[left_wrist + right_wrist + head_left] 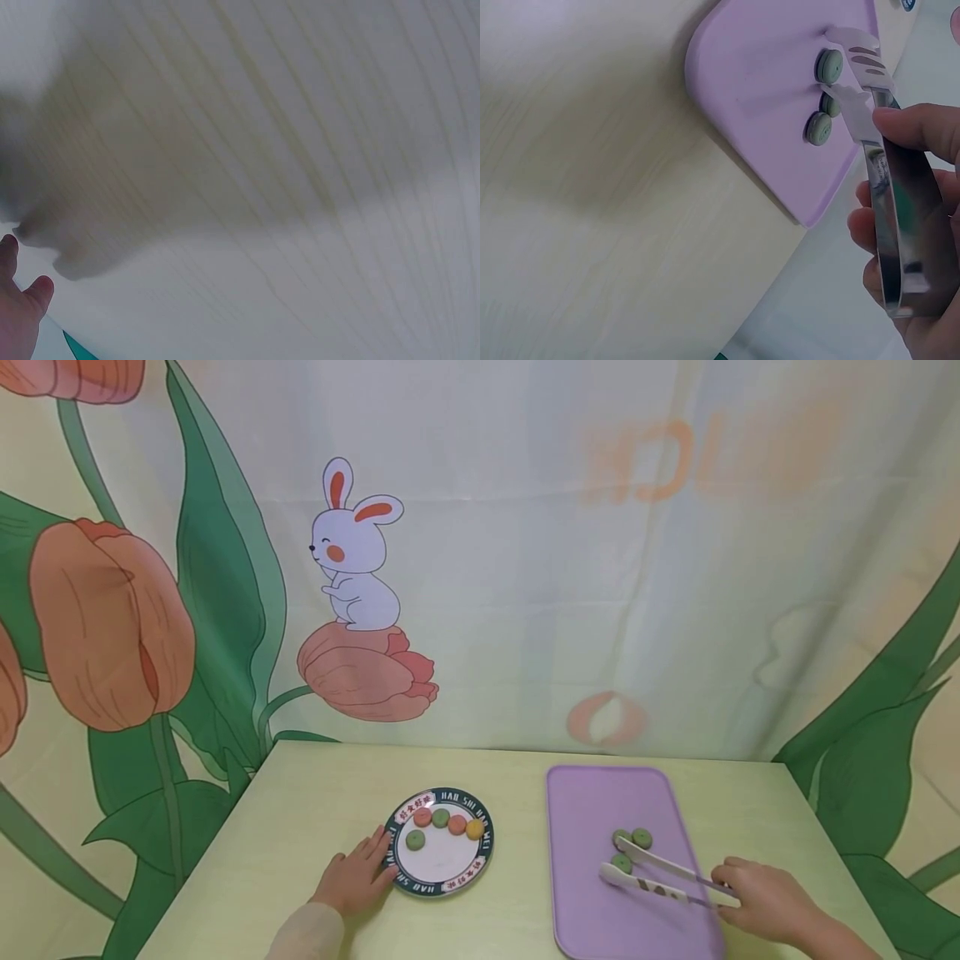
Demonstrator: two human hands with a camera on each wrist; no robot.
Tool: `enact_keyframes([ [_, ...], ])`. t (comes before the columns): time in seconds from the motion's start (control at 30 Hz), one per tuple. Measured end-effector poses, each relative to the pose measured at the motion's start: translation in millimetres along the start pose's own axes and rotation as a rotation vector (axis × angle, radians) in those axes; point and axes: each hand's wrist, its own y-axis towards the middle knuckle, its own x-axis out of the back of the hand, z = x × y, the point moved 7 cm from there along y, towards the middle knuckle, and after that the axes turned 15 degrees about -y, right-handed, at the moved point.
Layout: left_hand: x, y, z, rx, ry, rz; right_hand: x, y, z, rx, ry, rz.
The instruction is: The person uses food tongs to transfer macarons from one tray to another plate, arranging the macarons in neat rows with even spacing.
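Note:
My right hand (768, 897) grips a pair of tongs (660, 887) with white tips and a metal handle. The tips are spread over the purple tray (581, 810), around one green disc (621, 863). Two more green discs (641, 837) lie close behind it. In the right wrist view the tongs (885, 172) run between thumb and fingers, tips beside the green discs (829, 66). My left hand (356, 877) touches the left rim of a round plate (442, 867) with its fingers straight. Red, green and yellow discs (457, 825) sit on the plate.
The pale wooden table (510, 910) carries both plate and tray, the plate left of the tray. Behind its back edge hangs a curtain (495, 568) printed with tulips and a rabbit. In the left wrist view, mostly tabletop (262, 285) shows.

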Motion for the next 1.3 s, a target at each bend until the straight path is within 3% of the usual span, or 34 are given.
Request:
enact_keyframes([
  [0.4, 2.2, -2.4, -2.5, 0.006, -0.012, 0.004, 5, 7, 1, 0.034, 0.015, 0.034],
  [1.3, 0.3, -0.5, -0.1, 0.007, 0.0, -0.006, 20, 10, 6, 0.068, -0.017, -0.024],
])
